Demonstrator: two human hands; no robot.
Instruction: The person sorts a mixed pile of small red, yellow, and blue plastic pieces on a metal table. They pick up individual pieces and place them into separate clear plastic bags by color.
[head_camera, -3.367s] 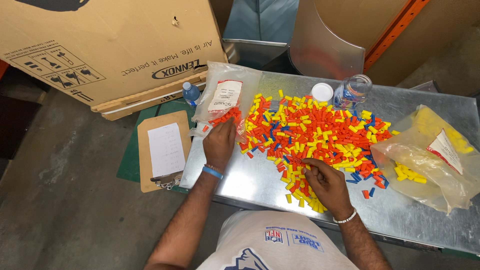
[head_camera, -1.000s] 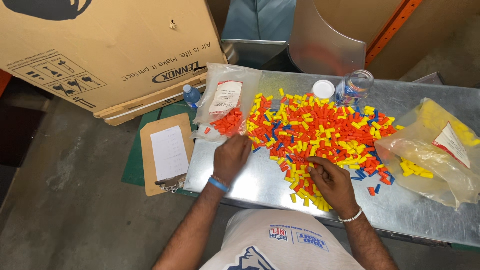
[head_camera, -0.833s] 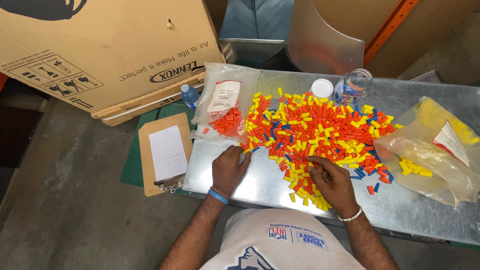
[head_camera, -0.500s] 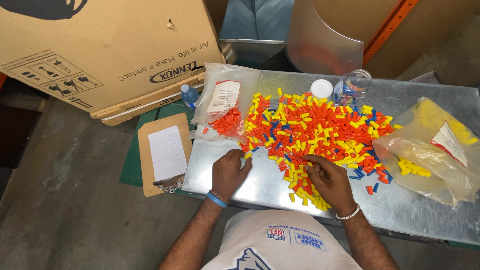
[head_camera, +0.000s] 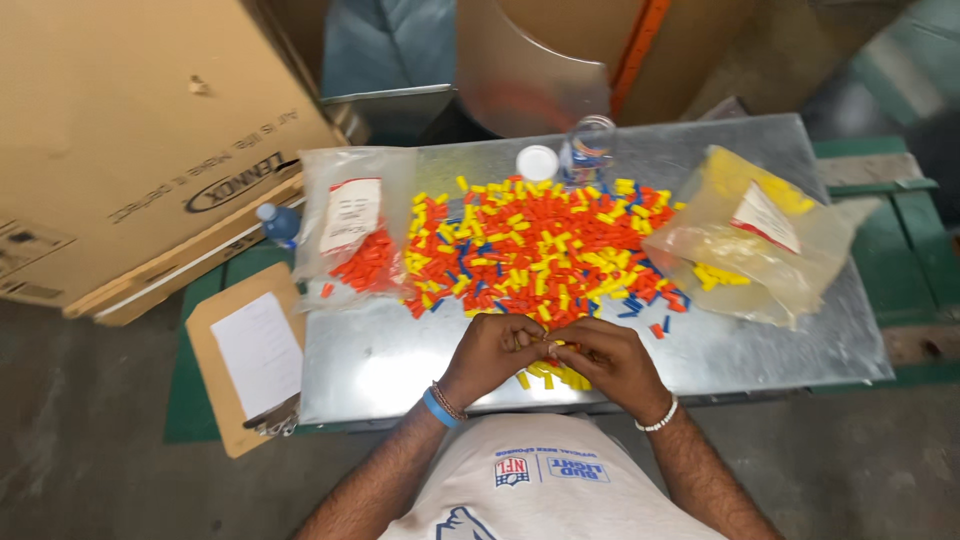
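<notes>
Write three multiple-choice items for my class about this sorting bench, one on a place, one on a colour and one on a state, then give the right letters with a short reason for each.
1. Where does the clear plastic bag of orange pieces lie?
A. left of the heap
B. right of the heap
C. on the floor

2. Which colour is most common in the mixed heap of small plastic pieces?
A. blue
B. orange
C. green

3. How do the two hands stand?
A. far apart
B. both inside a bag
C. together at the heap's near edge

Answers:
1 A: it sits at the left end of the grey metal table, while the bag of yellow pieces lies on the right.
2 B: orange outnumbers yellow and blue.
3 C: the left hand and right hand meet, fingertips touching over yellow pieces.
</notes>
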